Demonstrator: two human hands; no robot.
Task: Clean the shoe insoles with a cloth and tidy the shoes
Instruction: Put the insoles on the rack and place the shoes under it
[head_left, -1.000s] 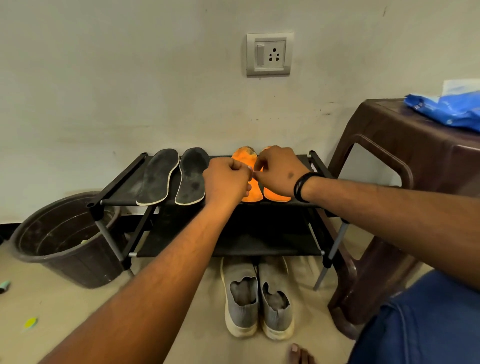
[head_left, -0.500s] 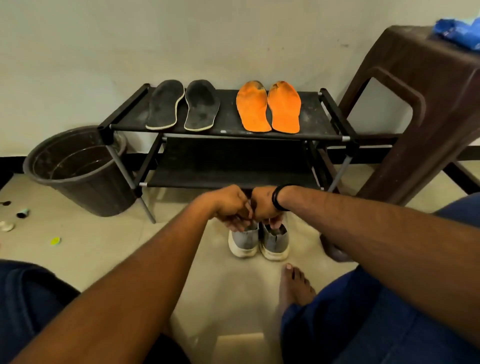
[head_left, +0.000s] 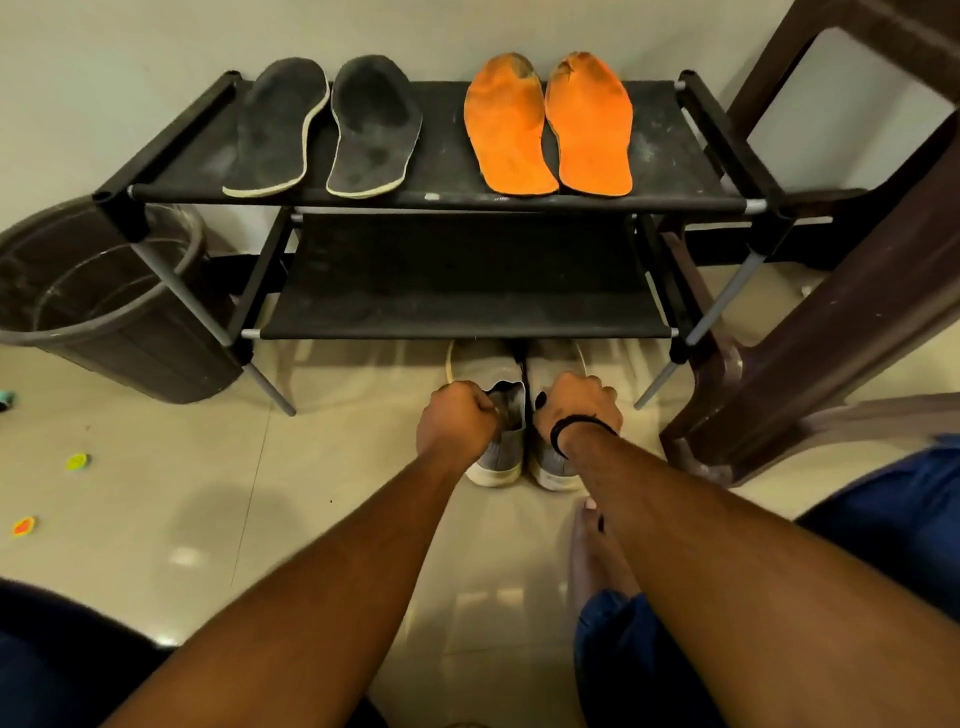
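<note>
Below the shoe rack (head_left: 457, 200), left hand (head_left: 457, 423) and right hand (head_left: 576, 402) clench each grey shoe's (head_left: 501, 452) collar; lift both level, together

In front of me stood a black two-tier shoe rack (head_left: 670, 156) against the wall, its top shelf carrying a pair of black insoles (head_left: 322, 124) on the left and a pair of orange insoles (head_left: 550, 124) on the right, each pair lying side by side, while the lower shelf (head_left: 457, 280) was bare. The tiled floor (head_left: 322, 499) carried the rack's legs, a pair of grey shoes (head_left: 501, 452) just before and partly under it, a dark bucket (head_left: 119, 338) at its left, a brown plastic stool (head_left: 810, 374) at its right, and a few small coloured scraps (head_left: 78, 461) far left.
</note>
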